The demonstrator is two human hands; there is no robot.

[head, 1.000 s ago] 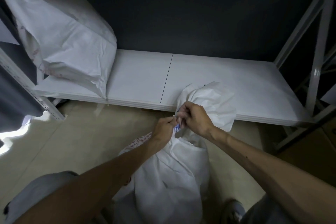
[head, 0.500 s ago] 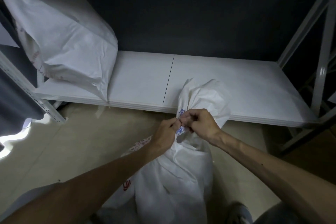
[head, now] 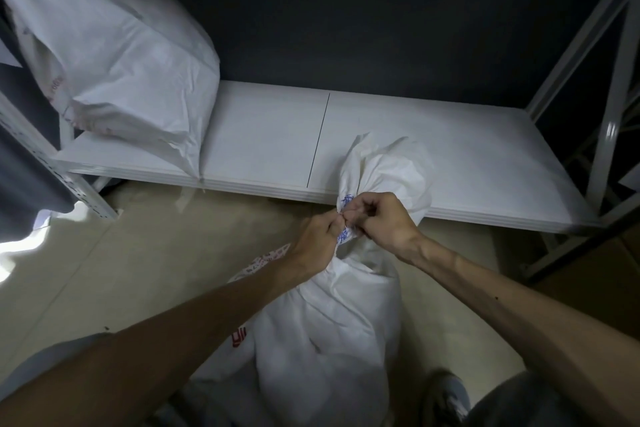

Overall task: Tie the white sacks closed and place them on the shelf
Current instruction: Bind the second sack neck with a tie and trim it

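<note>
Setting reads as a storeroom or stockroom, not a home. You face a low white metal shelf (head: 398, 146) on perforated steel uprights (head: 52, 170), with a diagonal-braced end frame (head: 609, 114) at right. A filled white sack (head: 114, 55) sits on the deck. Bare beige floor (head: 138, 270), dark plain wall (head: 346, 10) behind.

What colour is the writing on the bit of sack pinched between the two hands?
Blue, on the white sack neck; the head view shows it.
</note>
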